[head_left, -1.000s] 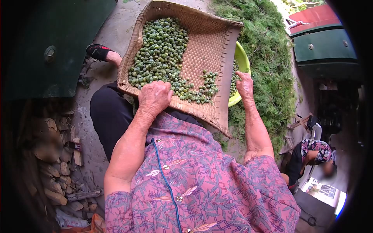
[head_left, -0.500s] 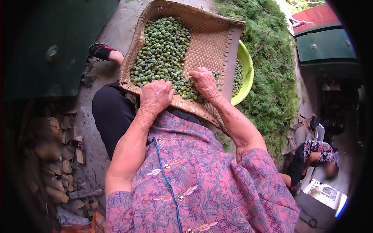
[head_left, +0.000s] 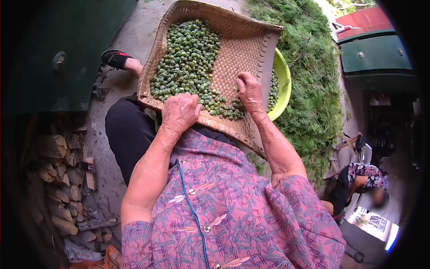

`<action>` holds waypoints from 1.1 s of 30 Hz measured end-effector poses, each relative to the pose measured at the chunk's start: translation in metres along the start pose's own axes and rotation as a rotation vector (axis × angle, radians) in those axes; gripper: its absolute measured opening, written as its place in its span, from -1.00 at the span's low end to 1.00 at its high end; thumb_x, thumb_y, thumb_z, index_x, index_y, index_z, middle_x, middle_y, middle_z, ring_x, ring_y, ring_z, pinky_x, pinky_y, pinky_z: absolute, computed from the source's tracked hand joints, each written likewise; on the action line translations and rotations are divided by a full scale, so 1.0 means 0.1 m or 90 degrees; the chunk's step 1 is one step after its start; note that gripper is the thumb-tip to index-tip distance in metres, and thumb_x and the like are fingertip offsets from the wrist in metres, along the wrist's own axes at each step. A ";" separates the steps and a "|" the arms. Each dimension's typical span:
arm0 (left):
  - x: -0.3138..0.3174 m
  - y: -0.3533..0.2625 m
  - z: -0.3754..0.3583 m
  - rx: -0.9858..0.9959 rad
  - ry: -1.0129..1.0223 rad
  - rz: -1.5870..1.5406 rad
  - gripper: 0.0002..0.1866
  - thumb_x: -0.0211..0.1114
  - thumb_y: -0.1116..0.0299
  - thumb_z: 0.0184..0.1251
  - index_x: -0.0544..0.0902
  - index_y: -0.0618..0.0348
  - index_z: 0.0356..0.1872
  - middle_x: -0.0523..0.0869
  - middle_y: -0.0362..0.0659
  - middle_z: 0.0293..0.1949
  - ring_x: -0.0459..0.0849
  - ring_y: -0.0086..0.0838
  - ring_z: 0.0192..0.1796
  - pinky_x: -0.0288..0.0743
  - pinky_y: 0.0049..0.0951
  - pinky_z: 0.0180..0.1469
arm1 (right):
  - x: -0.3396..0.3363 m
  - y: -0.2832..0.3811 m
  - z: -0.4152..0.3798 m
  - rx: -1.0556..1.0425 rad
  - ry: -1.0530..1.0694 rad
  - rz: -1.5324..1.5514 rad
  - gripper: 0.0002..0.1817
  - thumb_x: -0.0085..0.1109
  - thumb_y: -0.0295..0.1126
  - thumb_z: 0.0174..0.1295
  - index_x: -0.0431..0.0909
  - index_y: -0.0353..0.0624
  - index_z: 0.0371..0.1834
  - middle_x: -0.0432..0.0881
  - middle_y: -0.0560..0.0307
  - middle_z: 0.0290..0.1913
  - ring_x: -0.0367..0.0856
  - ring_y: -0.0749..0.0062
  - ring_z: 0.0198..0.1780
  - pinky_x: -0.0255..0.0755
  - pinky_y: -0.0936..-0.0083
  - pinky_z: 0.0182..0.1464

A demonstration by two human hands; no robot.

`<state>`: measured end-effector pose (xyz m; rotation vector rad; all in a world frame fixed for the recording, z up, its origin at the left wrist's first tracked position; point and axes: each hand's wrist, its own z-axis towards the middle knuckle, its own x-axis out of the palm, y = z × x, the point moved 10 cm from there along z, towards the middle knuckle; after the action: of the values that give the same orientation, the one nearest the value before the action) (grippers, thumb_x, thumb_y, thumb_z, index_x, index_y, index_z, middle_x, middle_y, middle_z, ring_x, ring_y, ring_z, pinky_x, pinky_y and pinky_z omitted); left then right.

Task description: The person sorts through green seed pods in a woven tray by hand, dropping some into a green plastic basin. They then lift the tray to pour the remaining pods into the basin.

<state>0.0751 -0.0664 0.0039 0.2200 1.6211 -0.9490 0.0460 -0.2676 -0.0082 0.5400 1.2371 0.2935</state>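
Observation:
A woven winnowing basket rests across my lap, tilted slightly. Small round green fruits fill its left half, and a thinner strip of them runs along the near side. My left hand is closed over the near rim, fingers curled inside beside the fruits. Above the bare weave on the right, my right hand is raised with thumb and fingers pinched together. A tiny pale bit shows near its fingertips, too small to name. A yellow-green basin with more green fruits stands partly hidden beneath the basket's right lip.
Cut green foliage lies heaped along the right. Split firewood is stacked at lower left, below a dark green panel. Another person bends over at far right. My shod foot is left of the basket.
My right hand has lifted off the fruits and moved right, over the bare weave. The left hand stays on the rim.

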 end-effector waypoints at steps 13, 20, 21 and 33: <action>0.01 0.00 0.00 -0.001 -0.002 0.001 -0.79 0.27 0.18 0.11 0.57 0.11 -0.47 0.64 -0.10 -0.44 0.65 -0.22 -0.27 0.52 -0.20 -0.22 | -0.12 -0.42 -0.11 0.177 -0.029 0.063 -0.80 0.13 -0.51 0.09 0.60 -0.21 -0.19 0.66 -0.03 -0.20 0.66 0.25 -0.18 0.50 0.46 -0.08; 0.02 -0.01 0.00 -0.004 0.013 0.012 -0.78 0.27 0.19 0.11 0.60 0.14 -0.46 0.65 -0.09 -0.42 0.66 -0.25 -0.26 0.53 -0.23 -0.20 | -0.06 -0.41 0.01 0.081 0.005 -0.096 -0.82 0.23 -0.47 0.03 0.65 -0.15 -0.25 0.61 0.01 -0.31 0.60 0.17 -0.20 0.47 0.36 -0.09; 0.02 -0.01 0.00 0.000 0.004 0.010 -0.78 0.27 0.18 0.11 0.59 0.12 -0.46 0.65 -0.09 -0.43 0.66 -0.23 -0.27 0.53 -0.22 -0.21 | 0.01 -0.41 0.02 0.063 0.026 -0.115 -0.80 0.26 -0.46 0.01 0.64 -0.13 -0.24 0.59 0.02 -0.31 0.59 0.15 -0.20 0.47 0.33 -0.11; 0.00 -0.02 0.00 -0.001 0.004 0.008 -0.79 0.27 0.21 0.10 0.60 0.14 -0.47 0.65 -0.09 -0.44 0.66 -0.25 -0.27 0.53 -0.23 -0.20 | 0.30 -0.40 0.11 0.032 0.148 -0.257 -0.84 0.11 -0.48 0.05 0.57 -0.12 -0.27 0.54 -0.04 -0.31 0.56 0.04 -0.15 0.46 0.20 -0.10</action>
<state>0.0740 -0.0677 0.0049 0.2318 1.6253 -0.9376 0.0632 -0.2888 -0.0519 0.2924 1.5495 -0.0183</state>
